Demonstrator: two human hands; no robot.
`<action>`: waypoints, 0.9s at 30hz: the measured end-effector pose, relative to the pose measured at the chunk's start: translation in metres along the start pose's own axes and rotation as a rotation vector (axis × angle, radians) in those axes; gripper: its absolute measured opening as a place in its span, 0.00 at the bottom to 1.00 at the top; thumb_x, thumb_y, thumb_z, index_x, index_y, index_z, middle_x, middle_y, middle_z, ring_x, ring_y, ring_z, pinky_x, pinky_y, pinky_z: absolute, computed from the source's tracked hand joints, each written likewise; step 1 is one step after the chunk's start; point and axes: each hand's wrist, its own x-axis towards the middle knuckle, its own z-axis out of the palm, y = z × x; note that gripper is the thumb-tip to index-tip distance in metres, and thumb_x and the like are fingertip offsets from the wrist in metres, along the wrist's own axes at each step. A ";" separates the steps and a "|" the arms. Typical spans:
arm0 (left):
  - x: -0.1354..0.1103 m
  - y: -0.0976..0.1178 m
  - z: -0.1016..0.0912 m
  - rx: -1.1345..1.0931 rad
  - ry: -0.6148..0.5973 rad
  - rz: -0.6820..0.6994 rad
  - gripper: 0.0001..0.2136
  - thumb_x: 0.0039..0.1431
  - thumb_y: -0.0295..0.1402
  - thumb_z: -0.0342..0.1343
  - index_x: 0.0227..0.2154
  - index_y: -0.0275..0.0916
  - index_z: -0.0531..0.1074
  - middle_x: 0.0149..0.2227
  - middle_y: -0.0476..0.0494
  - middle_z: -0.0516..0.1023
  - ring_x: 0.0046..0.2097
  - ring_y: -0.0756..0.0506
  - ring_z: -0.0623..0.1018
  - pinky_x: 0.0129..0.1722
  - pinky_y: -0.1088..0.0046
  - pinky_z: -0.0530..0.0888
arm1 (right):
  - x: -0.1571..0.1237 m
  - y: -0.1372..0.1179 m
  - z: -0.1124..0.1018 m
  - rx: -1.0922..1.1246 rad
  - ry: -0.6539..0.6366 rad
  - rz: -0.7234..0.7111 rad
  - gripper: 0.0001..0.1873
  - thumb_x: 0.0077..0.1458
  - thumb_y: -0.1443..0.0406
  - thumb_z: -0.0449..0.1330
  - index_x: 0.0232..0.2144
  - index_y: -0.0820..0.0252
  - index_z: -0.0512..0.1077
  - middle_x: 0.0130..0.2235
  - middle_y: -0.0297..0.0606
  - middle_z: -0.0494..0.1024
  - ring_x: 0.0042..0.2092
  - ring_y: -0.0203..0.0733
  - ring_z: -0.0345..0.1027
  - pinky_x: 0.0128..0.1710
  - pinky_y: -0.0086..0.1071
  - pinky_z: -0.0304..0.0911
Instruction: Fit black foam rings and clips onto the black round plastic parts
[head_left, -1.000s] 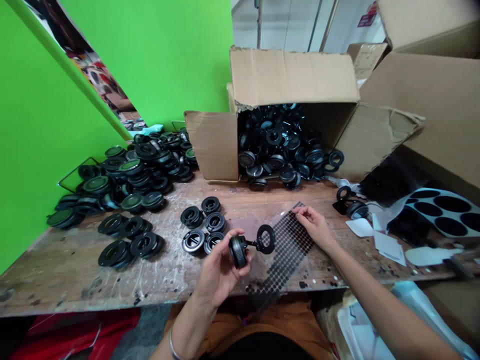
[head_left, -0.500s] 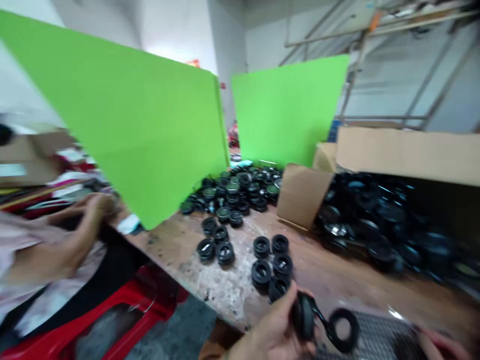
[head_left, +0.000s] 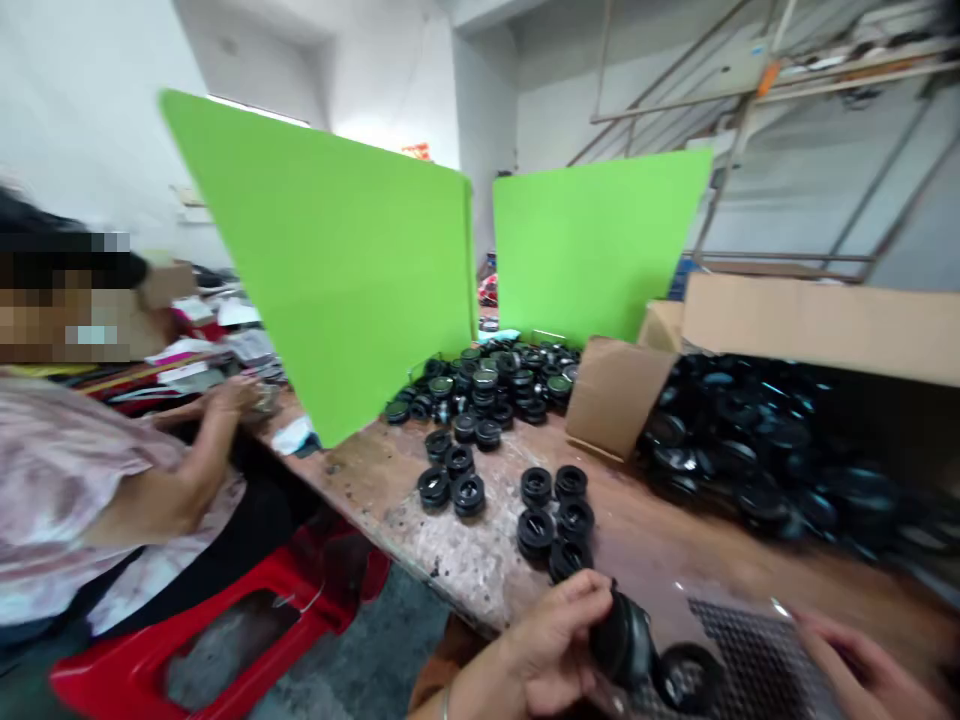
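My left hand [head_left: 551, 645] is closed round one cup of a pair of black headphones [head_left: 630, 640] at the bottom of the view. The other round cup [head_left: 690, 678] hangs to the right, against or inside a clear plastic bag [head_left: 750, 635] printed with a dark grid; which of the two I cannot tell. At the lower right my right hand [head_left: 862, 665] pinches the bag's far edge, its fingertips partly blurred. Just beyond my left hand, several black ring-shaped ear cups [head_left: 536, 532] stand in a small group on the worn wooden table [head_left: 480, 560].
A second group of black ear cups [head_left: 452, 478] lies further left, before a large heap [head_left: 487, 385]. Green panels [head_left: 360, 260] stand behind. On the right, a cardboard box [head_left: 817, 320] holds many black pieces. A co-worker [head_left: 150, 480] sits left, by a red stool [head_left: 187, 630].
The headphones' loose cup has come down onto the plastic bag, and the bag is now raised and spread nearer to it. My right hand has shifted slightly left. The whole view has tilted up and left.
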 end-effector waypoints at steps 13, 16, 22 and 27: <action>0.044 -0.021 0.042 0.308 0.316 -0.090 0.16 0.57 0.45 0.58 0.36 0.34 0.72 0.22 0.49 0.70 0.21 0.53 0.70 0.18 0.80 0.70 | -0.046 -0.073 0.016 0.265 -0.386 -0.077 0.05 0.53 0.67 0.55 0.25 0.57 0.66 0.43 0.40 0.71 0.50 0.46 0.63 0.52 0.39 0.55; 0.047 -0.026 0.042 0.333 0.286 -0.081 0.17 0.56 0.46 0.58 0.37 0.35 0.72 0.24 0.49 0.71 0.21 0.52 0.70 0.17 0.80 0.70 | -0.041 -0.067 0.020 0.268 -0.380 -0.079 0.05 0.53 0.68 0.55 0.25 0.57 0.67 0.42 0.40 0.71 0.50 0.46 0.62 0.52 0.39 0.54; 0.051 -0.032 0.040 0.322 0.262 -0.081 0.18 0.55 0.48 0.58 0.35 0.35 0.72 0.24 0.50 0.71 0.20 0.53 0.70 0.16 0.80 0.69 | -0.036 -0.062 0.025 0.243 -0.409 -0.083 0.06 0.53 0.69 0.56 0.25 0.57 0.67 0.41 0.39 0.71 0.48 0.45 0.63 0.50 0.40 0.56; 0.049 -0.031 0.041 0.237 0.294 -0.156 0.15 0.56 0.44 0.59 0.35 0.35 0.71 0.24 0.50 0.72 0.20 0.53 0.72 0.17 0.80 0.72 | -0.041 -0.060 0.024 0.095 -0.313 -0.202 0.06 0.53 0.70 0.57 0.25 0.57 0.68 0.40 0.40 0.71 0.47 0.47 0.63 0.48 0.43 0.59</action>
